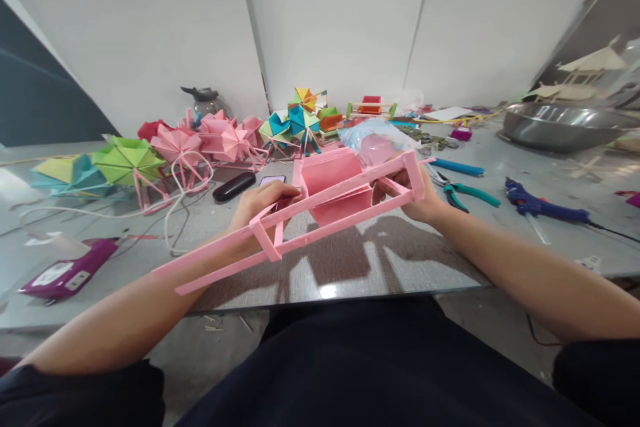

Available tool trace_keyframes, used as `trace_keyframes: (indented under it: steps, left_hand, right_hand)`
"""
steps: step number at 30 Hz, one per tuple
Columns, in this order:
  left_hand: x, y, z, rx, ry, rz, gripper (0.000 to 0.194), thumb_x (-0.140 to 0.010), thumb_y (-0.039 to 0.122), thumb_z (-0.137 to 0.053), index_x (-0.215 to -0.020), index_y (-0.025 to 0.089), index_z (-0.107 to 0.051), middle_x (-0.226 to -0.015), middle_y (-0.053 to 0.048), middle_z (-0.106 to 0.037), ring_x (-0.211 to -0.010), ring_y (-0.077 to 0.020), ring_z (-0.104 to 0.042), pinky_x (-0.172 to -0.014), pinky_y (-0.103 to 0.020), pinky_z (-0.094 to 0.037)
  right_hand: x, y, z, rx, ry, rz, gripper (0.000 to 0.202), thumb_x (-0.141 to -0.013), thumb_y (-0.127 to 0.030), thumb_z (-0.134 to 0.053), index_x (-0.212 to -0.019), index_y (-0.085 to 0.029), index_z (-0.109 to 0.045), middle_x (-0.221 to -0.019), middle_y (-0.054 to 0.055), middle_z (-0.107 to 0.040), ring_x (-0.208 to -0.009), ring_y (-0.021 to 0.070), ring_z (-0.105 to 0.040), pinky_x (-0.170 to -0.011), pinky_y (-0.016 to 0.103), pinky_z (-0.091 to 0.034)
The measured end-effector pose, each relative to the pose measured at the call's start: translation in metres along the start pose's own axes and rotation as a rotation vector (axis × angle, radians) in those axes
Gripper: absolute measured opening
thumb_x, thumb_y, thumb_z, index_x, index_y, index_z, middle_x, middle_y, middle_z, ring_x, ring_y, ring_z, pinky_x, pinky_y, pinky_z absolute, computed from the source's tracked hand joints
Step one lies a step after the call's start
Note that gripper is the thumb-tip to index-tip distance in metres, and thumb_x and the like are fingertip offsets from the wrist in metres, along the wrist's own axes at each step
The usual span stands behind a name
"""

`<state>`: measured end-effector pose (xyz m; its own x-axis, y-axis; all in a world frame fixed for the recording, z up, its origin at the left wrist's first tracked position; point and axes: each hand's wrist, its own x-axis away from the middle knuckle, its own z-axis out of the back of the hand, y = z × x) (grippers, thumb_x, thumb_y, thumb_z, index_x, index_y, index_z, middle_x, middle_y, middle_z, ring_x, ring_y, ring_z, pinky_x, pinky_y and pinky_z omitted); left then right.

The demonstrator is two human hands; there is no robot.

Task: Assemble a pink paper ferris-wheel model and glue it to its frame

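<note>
A pink stick frame (350,181) with folded pink paper panels (333,177) at its middle is held tilted above the table, its right end higher than its left. My left hand (267,203) is closed at the panels' left side, behind the frame's long bars. At the right end, my right hand (413,197) has its fingers wrapped around the frame, partly hidden by the bars. The two long legs of the frame reach down to the left across my left forearm. The frame's shadow falls on the grey table.
Folded paper wheels (129,159) in several colours stand at the back left. A purple power strip (73,270), white cable and black case (234,187) lie left. Pliers (463,193), a blue glue gun (545,203) and a metal bowl (565,127) are on the right.
</note>
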<state>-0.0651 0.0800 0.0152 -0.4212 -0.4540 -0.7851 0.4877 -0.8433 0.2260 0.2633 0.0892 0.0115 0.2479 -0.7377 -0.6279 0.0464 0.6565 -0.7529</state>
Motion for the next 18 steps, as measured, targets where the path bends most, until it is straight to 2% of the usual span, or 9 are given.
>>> trace_keyframes:
  steps: [5, 10, 18]
  left_hand:
    - [0.0012, -0.0003, -0.0008, 0.008, -0.006, 0.017, 0.004, -0.098, 0.017, -0.071, -0.101, 0.019, -0.074, -0.085, -0.001, -0.076, -0.071, -0.0122, -0.068, -0.067, -0.025, -0.049]
    - [0.0008, -0.0001, -0.0001, -0.001, -0.011, 0.018, 0.006, -0.097, 0.015, -0.071, -0.101, 0.018, -0.074, -0.084, -0.001, -0.075, -0.072, -0.012, -0.068, -0.068, -0.024, -0.048]
    - [0.0008, 0.0036, 0.0005, -0.003, -0.018, 0.037, 0.006, -0.099, 0.017, -0.069, -0.101, 0.019, -0.074, -0.087, -0.002, -0.078, -0.075, -0.0124, -0.07, -0.07, -0.024, -0.049]
  right_hand:
    - [-0.0007, -0.0046, 0.0006, 0.038, 0.0, -0.026, 0.046, -0.087, -0.067, -0.085, -0.092, -0.027, -0.064, -0.069, 0.0, -0.068, -0.063, 0.0196, -0.069, -0.057, 0.034, -0.06]
    - [-0.0003, -0.0031, 0.0019, 0.049, -0.004, -0.028, 0.045, -0.088, -0.067, -0.084, -0.092, -0.026, -0.066, -0.069, 0.001, -0.069, -0.064, 0.0195, -0.069, -0.054, 0.032, -0.058]
    - [-0.0008, -0.0007, 0.0018, 0.037, -0.007, 0.019, 0.047, -0.088, -0.067, -0.084, -0.093, -0.024, -0.064, -0.069, 0.0, -0.069, -0.062, 0.0174, -0.069, -0.052, 0.029, -0.057]
